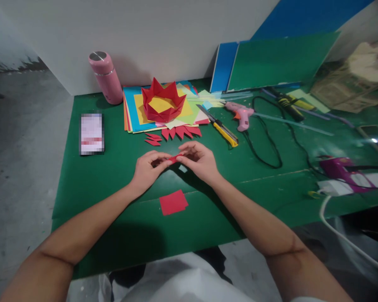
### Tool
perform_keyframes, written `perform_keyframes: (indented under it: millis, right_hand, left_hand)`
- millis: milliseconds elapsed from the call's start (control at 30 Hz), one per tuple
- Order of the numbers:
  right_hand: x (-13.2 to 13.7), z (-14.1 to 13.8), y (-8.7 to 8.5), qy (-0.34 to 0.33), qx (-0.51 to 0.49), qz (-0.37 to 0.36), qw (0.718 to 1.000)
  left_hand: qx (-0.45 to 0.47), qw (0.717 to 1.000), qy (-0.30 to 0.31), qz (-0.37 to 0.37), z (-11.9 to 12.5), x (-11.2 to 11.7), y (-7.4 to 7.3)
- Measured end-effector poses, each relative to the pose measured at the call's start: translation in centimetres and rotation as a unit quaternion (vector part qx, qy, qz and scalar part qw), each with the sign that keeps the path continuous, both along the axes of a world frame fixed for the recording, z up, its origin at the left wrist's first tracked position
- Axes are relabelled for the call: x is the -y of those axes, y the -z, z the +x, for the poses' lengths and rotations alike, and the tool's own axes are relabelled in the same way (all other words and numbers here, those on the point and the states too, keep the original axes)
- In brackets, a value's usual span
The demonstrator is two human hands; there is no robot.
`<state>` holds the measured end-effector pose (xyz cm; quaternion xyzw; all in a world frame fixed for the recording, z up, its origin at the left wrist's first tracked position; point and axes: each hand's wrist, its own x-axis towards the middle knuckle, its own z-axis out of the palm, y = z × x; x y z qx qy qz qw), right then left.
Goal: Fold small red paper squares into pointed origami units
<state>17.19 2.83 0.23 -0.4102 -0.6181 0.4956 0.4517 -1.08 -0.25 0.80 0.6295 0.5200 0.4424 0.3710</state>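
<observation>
Holds a small folded red piece point(175, 158) between both hands, just above the green tabletop point(91, 184), near its middle. Pinches the left end with the left hand point(149, 167), grip clamped on the piece between thumb and fingertips. Pinches the right end with the right hand point(200, 161), grip likewise clamped on the piece, fingers curled over it. Reaches in with both forearms across the near edge of the tabletop.

Nearer the body than the hands: 1 flat red square point(173, 202), lying apart from both.

Beyond the hands: a row of folded red points point(181, 132), tucked against the near edge of a paper stack point(134, 113), with a few loose red bits point(153, 139) just to the left.

On the stack: a red crown point(164, 102), upright, with a yellow sheet showing inside.

Just beside the stack's far left corner: a pink flask point(105, 77), upright, close to the wall.

Further left and nearer: a phone point(91, 133), flat, screen blurred.

Right of the stack: a yellow knife point(223, 131), then a pink glue gun point(241, 115), with a black cord point(267, 144) looping toward the near side.

At the back right: blue and green boards point(271, 63), leaning on the wall.
</observation>
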Motion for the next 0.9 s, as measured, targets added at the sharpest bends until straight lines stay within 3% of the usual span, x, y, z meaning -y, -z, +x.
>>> perform_keyframes:
  millis: [433, 733, 900]
  right_hand:
    - [-0.3, -0.03, 0.16, 0.016, -0.02, -0.009, 1.0]
    - [-0.37, -0.03, 0.59, 0.016, 0.008, -0.014, 1.0]
    - [-0.33, -0.04, 0.66, 0.02, 0.127, 0.056, 0.99]
  left_hand:
    - [0.055, 0.998, 0.004, -0.016, 0.25, -0.02, 0.31]
    - [-0.063, 0.995, 0.049, 0.061, -0.18, -0.33, 0.21]
    - [-0.128, 0.987, 0.07, 0.069, -0.23, -0.47, 0.58]
